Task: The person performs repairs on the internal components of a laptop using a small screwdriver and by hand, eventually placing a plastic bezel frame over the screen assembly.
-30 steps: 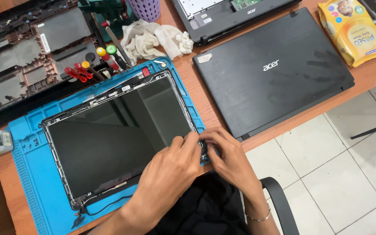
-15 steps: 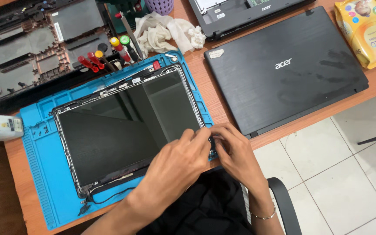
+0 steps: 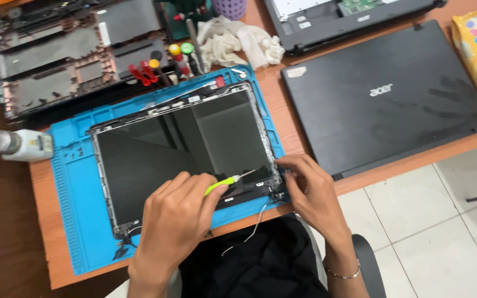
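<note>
From the head camera, a bare laptop screen panel (image 3: 186, 149) lies face up on a blue work mat (image 3: 73, 182) in the middle-left of the frame, its lower edge toward the person. The left hand (image 3: 175, 221), low centre, is curled around a small screwdriver with a yellow-green handle (image 3: 224, 181), pinched between thumb and fingers with its tip aimed at the panel's lower right corner. The right hand (image 3: 313, 190), just right of that corner, has its fingers bent and pressed on the panel's edge (whether it pinches anything there cannot be told). A closed black laptop (image 3: 382, 99) fills the upper right, a white cloth (image 3: 233, 44) lies at top centre, an opened laptop base (image 3: 51, 60) sits upper left, and a white bottle (image 3: 20, 144) lies at the left edge.
</note>
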